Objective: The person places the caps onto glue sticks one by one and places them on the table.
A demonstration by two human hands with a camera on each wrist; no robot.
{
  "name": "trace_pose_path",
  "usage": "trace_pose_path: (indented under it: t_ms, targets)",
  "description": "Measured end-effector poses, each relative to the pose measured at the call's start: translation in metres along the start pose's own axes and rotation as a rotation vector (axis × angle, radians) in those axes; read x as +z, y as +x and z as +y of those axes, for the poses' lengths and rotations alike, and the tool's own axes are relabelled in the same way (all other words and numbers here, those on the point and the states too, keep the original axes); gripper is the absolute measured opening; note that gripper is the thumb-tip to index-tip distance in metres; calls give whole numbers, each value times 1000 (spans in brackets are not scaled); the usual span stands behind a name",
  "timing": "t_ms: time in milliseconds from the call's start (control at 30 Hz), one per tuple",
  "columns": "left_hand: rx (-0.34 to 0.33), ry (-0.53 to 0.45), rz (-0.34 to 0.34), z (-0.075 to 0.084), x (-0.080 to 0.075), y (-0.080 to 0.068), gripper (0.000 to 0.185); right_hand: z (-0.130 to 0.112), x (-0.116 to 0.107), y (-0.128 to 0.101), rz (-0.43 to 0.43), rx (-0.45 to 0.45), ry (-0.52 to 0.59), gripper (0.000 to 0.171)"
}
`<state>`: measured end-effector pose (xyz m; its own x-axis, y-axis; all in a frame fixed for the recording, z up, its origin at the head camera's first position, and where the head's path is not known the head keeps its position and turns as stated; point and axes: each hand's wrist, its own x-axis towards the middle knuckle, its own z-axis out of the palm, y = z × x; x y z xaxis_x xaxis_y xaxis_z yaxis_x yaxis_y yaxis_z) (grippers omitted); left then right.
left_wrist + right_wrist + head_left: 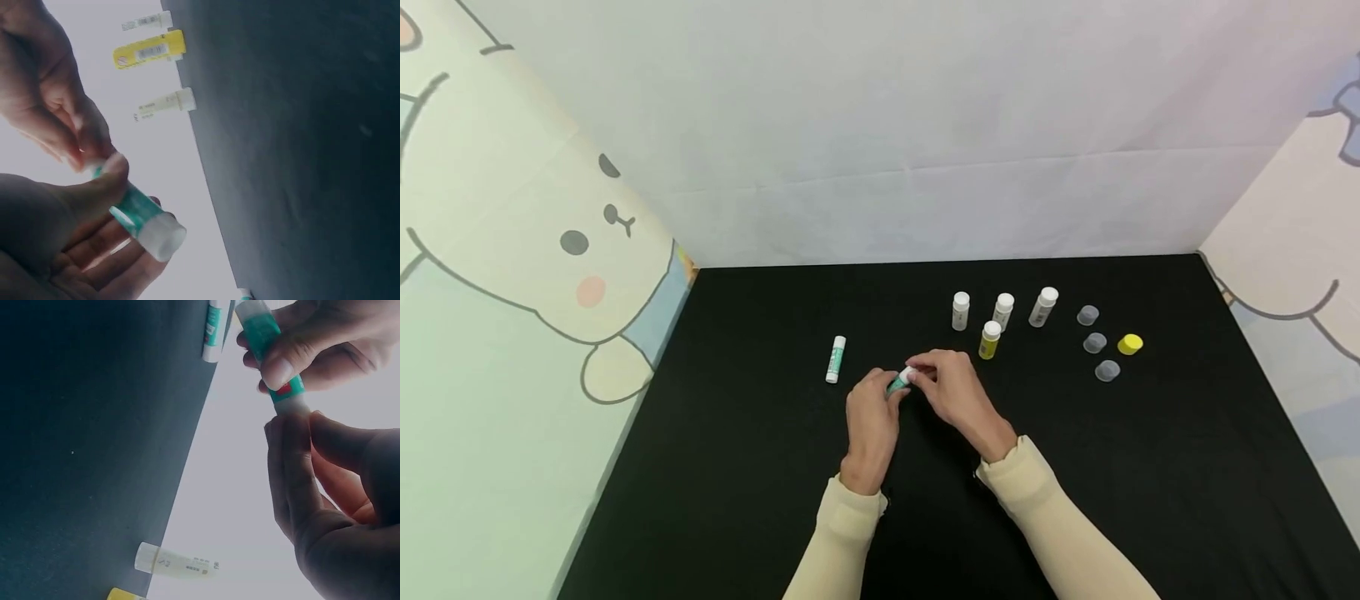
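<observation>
Near the middle of the table, my left hand [872,425] holds a green glue stick [134,209] by its body, with the thumb pressed along it. My right hand [953,390] pinches the white end [290,405] of the same stick between thumb and fingertips. That end is partly hidden by the fingers, so I cannot tell whether it has come loose. The stick's other white end [162,237] sticks out past my left fingers. Left of both hands, a second green glue stick [836,360] stands apart.
Beyond my right hand stand a yellow glue stick [989,342] and several white ones [1043,307]. Farther right, translucent grey caps [1107,371] and a yellow cap [1130,344] sit on the black tabletop [760,500]. A white backdrop [880,217] rises at the back edge.
</observation>
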<state>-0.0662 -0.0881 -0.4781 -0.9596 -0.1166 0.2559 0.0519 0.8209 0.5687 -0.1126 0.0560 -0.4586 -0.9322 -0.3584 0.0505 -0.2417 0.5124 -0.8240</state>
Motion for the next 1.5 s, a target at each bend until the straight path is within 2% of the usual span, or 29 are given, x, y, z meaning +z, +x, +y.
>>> trace_pose_path:
  t_ms: [167, 533, 900, 1500]
  targets:
    - [-2, 2, -16, 1, -2, 2, 17, 0, 0, 2, -9, -17, -21, 19]
    - [-24, -54, -2, -3, -4, 6, 18, -3, 9, 6, 89, -54, 4, 21]
    - [-71, 6, 19, -5, -5, 8, 22, -3, 20, 12, 119, -31, 111, 25]
    - [-77, 29, 13, -12, -7, 6, 31, -5, 34, 26, 147, -51, 109, 26]
